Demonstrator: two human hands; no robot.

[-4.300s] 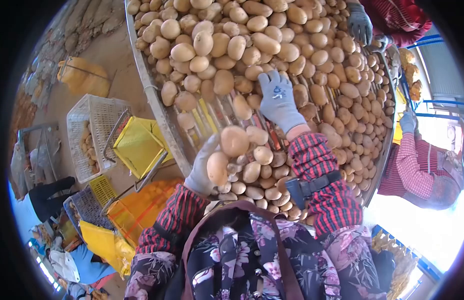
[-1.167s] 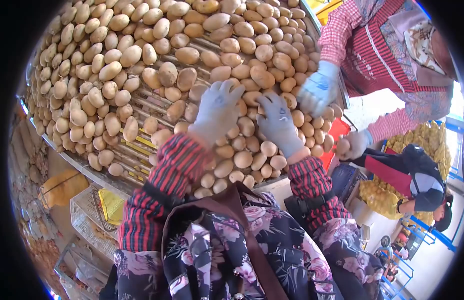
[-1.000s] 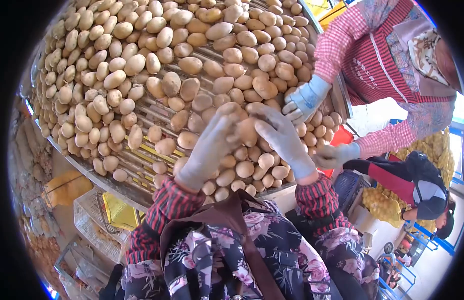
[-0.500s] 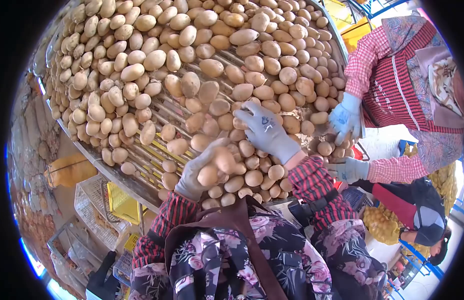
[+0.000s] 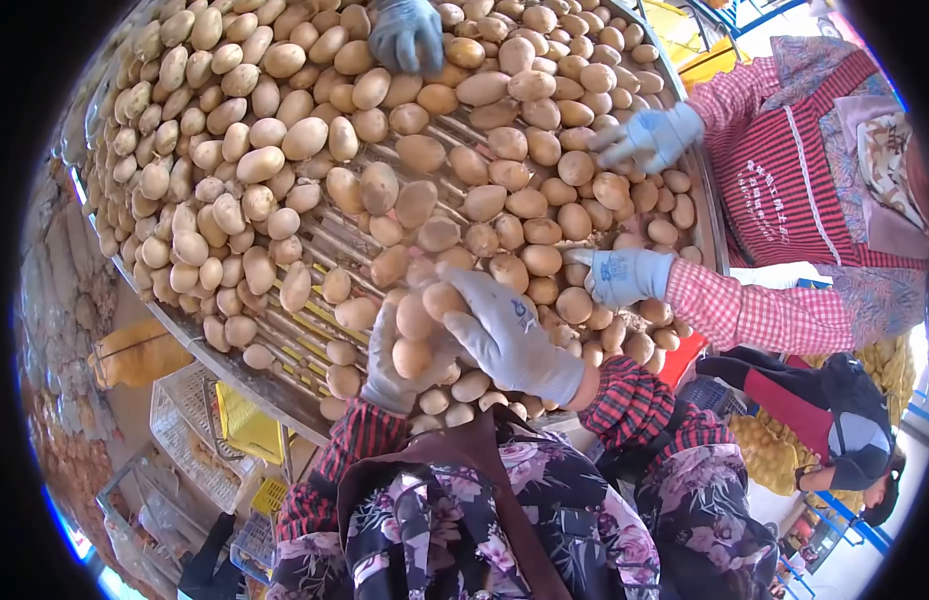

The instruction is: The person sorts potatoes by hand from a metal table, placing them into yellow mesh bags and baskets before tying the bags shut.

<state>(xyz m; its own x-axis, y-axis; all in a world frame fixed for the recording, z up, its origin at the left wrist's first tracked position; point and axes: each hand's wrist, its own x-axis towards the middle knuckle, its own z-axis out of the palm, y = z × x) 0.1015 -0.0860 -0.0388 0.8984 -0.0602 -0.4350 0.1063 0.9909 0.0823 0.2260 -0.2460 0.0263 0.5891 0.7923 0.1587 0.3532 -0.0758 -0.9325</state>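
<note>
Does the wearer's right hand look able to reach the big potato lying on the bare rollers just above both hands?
Probably yes: the right hand is open and holds nothing, and the big potato lies uncovered on the rollers, with no other hand between.

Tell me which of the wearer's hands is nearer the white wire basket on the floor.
Left. The left hand, cupping potatoes, is on the side of the white wire basket; the right hand lies farther away.

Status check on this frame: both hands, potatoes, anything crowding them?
Left hand cupping potatoes. Right hand pressed over them. Co-worker's gloved hand close alongside on the sorting table.
</note>
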